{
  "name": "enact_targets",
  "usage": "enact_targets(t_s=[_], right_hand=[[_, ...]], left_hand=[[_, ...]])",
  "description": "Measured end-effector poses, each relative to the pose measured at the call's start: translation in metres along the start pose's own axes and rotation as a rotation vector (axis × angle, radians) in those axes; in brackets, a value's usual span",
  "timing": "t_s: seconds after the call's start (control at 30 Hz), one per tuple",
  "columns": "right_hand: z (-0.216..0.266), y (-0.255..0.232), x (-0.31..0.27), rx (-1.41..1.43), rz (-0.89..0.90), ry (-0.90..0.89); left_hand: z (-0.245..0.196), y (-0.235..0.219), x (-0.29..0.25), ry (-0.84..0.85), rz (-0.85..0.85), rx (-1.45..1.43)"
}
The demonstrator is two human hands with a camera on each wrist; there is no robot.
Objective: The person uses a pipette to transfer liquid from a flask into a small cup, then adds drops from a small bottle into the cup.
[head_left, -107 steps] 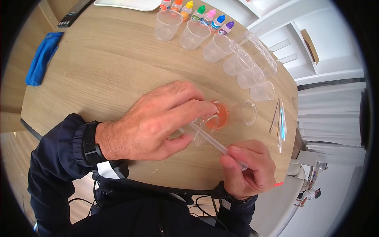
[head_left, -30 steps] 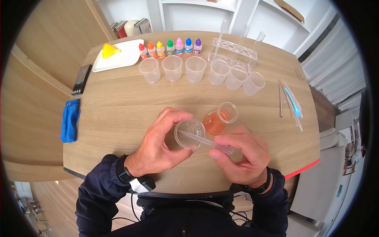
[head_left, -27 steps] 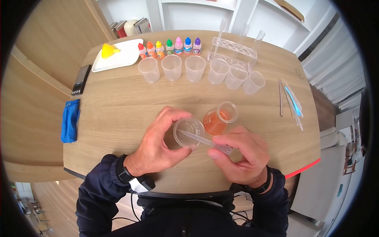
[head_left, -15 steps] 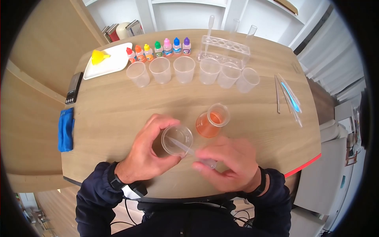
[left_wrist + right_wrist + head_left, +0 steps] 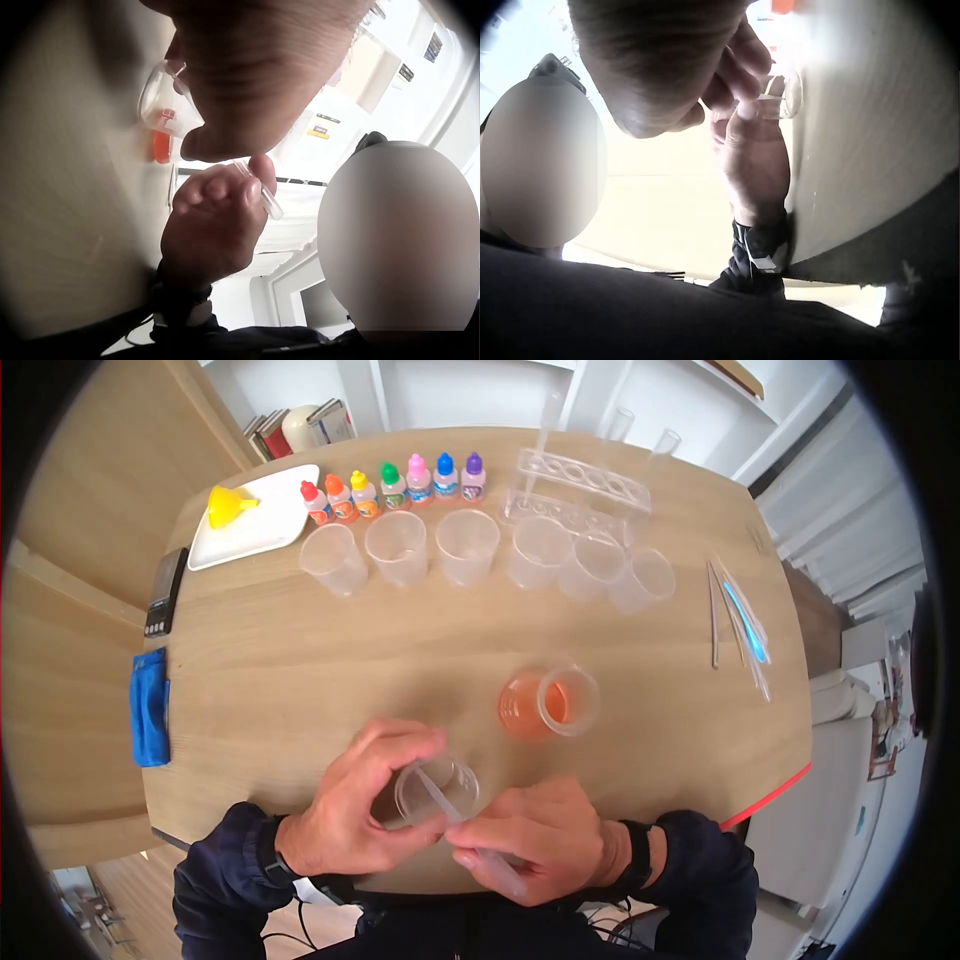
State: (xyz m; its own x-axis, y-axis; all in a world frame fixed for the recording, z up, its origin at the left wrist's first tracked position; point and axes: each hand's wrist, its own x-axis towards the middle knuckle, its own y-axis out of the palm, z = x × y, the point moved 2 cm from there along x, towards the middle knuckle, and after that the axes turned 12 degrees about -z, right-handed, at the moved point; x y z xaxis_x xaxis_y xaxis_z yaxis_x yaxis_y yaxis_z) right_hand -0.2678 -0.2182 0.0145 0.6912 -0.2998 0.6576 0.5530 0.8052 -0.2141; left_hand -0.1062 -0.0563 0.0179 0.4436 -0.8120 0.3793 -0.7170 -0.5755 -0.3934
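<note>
Near the table's front edge, my left hand [image 5: 350, 815] grips a clear beaker [image 5: 461, 788] with white markings, fingers and thumb round its side. My right hand [image 5: 545, 838] pinches a clear plastic pipette [image 5: 503, 872]; its thin end reaches over the rim into the beaker. In the left wrist view the bulb end of the pipette [image 5: 271, 204] sticks out past the right hand's fingers. Behind the hands stands a conical glass flask [image 5: 522, 707] with orange liquid. The right wrist view shows the beaker [image 5: 792, 96] past the right hand's fingers.
A row of clear plastic cups [image 5: 467, 550] crosses the back, before several coloured dropper bottles [image 5: 393, 486] and a test tube rack [image 5: 580, 475]. At left lie a white tray [image 5: 275, 510] with a yellow funnel [image 5: 228, 507], a black scale [image 5: 165, 592] and a blue cloth [image 5: 150, 705]. Thin rods [image 5: 714, 615] lie right.
Both hands, with the beaker and pipette, have drawn back toward the body, farther from the flask. The pipette has turned steeper in the head view. The head view has also shifted.
</note>
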Motion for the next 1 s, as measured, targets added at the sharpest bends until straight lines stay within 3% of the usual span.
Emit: enact_targets(t_s=[0.47,1.0], right_hand=[[-0.013,0.009,0.000,0.039,0.159,-0.003],[-0.017,0.011,-0.006,0.207,0.201,0.228]], left_hand=[[0.007,-0.004,0.003,0.012,-0.011,-0.072],[0.011,-0.003,0.003,0.018,0.015,-0.100]])
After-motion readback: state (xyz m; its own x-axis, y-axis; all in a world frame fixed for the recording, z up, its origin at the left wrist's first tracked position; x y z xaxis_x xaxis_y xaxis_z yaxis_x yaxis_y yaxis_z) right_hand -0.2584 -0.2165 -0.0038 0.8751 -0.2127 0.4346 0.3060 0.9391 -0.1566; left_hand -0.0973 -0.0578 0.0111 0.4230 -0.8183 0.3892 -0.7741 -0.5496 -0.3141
